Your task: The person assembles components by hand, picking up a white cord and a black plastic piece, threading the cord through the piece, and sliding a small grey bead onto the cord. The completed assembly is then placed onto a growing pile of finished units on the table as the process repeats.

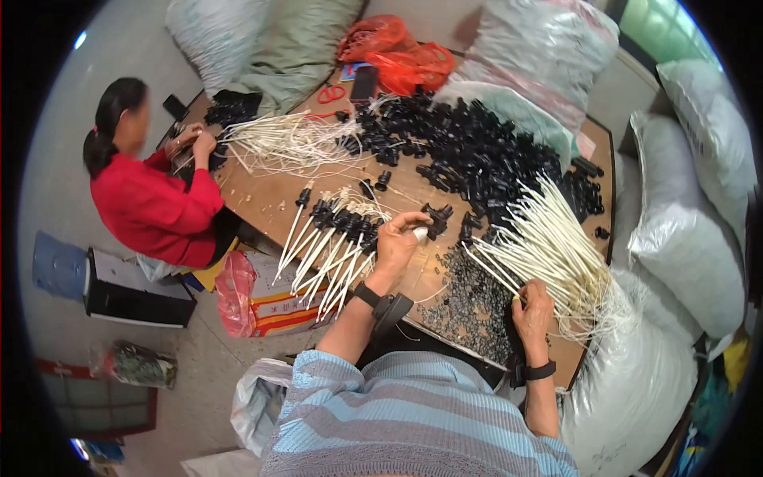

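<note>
Left hand: closed, fingers pinching a small white piece against a black cap near the middle of the table. Whether cap and piece are already joined cannot be told.

Right hand: fingers curled into the near end of a bundle of loose white tubes at the right part of the table; appears to be gripping one or a few tubes, exact count not visible.

Progress, judged from the layout:
- Done: a fanned row of finished tubes with black caps lies just left of the left hand, reaching the near left edge. Roughly two dozen or so, overlapping.
- Left: the loose-tube bundle is much larger than the finished row. A big heap of black caps covers the far centre and right of the table. A patch of small dark grey bits lies at the near edge between the hands.
- Estimate: early, most of the stock not yet assembled.

Second person in a red top sits at the far left corner, both hands at another bunch of white tubes and a few caps.

Containers:
- Large pale sacks surround the right and far edges; all bulging, contents hidden.
- Orange plastic bags at the far edge, contents unclear.
- Red bag beside a printed carton on the floor under the left edge; contents not visible.
- Red scissors and a dark phone lie flat at the far edge.
</note>
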Action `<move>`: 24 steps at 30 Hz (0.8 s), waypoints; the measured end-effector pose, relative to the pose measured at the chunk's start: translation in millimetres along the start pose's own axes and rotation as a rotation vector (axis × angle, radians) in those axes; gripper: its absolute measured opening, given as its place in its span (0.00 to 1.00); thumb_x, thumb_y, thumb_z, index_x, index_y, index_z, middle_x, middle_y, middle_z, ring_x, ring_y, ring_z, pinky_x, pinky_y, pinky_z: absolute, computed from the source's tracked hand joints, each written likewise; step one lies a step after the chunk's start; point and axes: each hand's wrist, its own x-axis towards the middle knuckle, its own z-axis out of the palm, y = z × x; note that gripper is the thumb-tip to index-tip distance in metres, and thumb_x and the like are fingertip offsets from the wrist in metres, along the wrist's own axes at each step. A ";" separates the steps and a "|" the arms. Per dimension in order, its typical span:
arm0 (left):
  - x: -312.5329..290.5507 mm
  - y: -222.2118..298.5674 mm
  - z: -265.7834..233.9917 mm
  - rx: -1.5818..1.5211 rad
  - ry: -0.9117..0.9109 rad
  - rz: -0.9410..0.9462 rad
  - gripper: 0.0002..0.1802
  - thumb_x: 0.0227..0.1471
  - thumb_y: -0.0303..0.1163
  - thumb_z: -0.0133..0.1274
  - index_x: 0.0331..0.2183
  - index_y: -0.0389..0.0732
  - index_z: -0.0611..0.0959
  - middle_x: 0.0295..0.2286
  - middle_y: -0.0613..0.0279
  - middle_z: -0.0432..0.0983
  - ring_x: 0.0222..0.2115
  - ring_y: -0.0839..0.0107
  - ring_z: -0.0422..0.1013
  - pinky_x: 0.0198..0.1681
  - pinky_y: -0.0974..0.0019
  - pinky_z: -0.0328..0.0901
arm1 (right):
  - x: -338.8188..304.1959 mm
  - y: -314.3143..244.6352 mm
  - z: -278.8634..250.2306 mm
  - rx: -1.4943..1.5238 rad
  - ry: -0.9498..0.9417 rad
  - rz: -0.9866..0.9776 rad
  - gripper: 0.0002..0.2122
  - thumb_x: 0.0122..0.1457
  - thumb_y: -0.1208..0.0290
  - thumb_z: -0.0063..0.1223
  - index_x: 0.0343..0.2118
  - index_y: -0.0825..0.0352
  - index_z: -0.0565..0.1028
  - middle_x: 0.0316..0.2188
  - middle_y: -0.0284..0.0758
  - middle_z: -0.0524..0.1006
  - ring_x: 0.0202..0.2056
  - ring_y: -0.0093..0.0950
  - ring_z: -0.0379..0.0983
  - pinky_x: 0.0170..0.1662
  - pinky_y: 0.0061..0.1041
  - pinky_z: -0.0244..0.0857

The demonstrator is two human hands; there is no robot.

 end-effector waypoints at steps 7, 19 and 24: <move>-86.7 45.1 -55.9 -0.517 0.171 0.084 0.11 0.61 0.29 0.40 0.43 0.41 0.75 0.23 0.69 0.65 0.22 0.77 0.61 0.27 0.71 0.61 | 0.1 -9.0 12.9 0.042 0.002 -0.005 0.05 0.54 0.77 0.51 0.34 0.67 0.70 0.29 0.41 0.74 0.28 0.38 0.70 0.34 0.33 0.60; -155.3 -75.9 -255.8 -0.912 1.026 -0.083 0.12 0.56 0.34 0.50 0.42 0.41 0.74 0.31 0.58 0.75 0.31 0.65 0.73 0.35 0.64 0.70 | -10.9 -4.5 32.3 0.198 -0.073 -0.015 0.09 0.63 0.73 0.44 0.42 0.72 0.70 0.23 0.32 0.68 0.23 0.21 0.58 0.26 0.22 0.54; -57.2 -48.6 -282.2 -0.866 0.894 -0.018 0.23 0.57 0.45 0.46 0.46 0.37 0.71 0.45 0.46 0.71 0.44 0.53 0.69 0.44 0.53 0.65 | -19.5 -2.4 25.4 0.230 -0.071 0.066 0.10 0.63 0.74 0.44 0.43 0.73 0.70 0.29 0.35 0.73 0.29 0.22 0.64 0.33 0.21 0.60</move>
